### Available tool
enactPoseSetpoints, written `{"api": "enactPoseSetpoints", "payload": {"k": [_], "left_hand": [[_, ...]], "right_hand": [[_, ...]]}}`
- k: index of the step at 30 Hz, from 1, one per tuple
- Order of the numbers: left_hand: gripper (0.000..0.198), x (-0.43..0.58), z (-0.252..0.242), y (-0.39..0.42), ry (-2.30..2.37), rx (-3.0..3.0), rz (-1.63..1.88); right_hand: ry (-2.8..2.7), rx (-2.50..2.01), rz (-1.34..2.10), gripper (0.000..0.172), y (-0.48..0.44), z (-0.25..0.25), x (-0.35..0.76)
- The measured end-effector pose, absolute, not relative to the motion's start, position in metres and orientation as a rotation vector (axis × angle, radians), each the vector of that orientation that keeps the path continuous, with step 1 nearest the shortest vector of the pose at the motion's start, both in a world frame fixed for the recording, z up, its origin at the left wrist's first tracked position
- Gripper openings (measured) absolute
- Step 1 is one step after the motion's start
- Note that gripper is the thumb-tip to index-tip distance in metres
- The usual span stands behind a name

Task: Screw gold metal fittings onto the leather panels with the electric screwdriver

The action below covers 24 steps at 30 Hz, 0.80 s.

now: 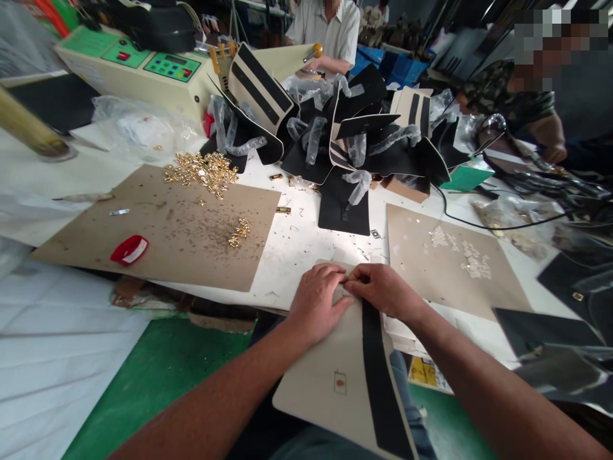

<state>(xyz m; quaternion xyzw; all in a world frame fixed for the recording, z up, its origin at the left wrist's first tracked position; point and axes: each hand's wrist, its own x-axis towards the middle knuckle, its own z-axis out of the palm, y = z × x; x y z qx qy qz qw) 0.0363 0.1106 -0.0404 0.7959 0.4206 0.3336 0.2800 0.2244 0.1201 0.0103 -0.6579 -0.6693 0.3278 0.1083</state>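
Note:
A beige panel with a black stripe [330, 409] lies over my lap and the table's front edge. My left hand [318, 300] rests on its upper part, fingers laid over the surface and thumb spread apart. Beside it, my right hand [378, 287] is closed in a pinch at the panel's upper end, near the top of the stripe. Whatever sits between those fingertips is too small and covered to make out. A small rectangular mark with a brown spot [340, 383] shows lower on the panel.
Gold metal fittings [201, 172] are heaped on a brown board [201, 255] with a red ring [130, 250]. Small clear pieces [474, 259] lie on another board [445, 281]. Black bag parts [316, 137] pile up behind, beside a beige machine [138, 70]. Two people work beyond.

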Motion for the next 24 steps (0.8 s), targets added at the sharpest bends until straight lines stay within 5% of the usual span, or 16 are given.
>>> {"api": "enactPoseSetpoints", "payload": {"k": [17, 24], "left_hand": [[0.04, 0.039, -0.043, 0.111, 1.142, 2.176, 0.933], [0.033, 0.038, -0.044, 0.111, 1.132, 2.207, 0.928]], "right_hand": [[-1.804, -1.704, 0.797, 0.03, 0.092, 0.011, 0.225], [-1.249, -1.93, -0.014, 0.035, -0.035, 0.028, 0.281]]}}
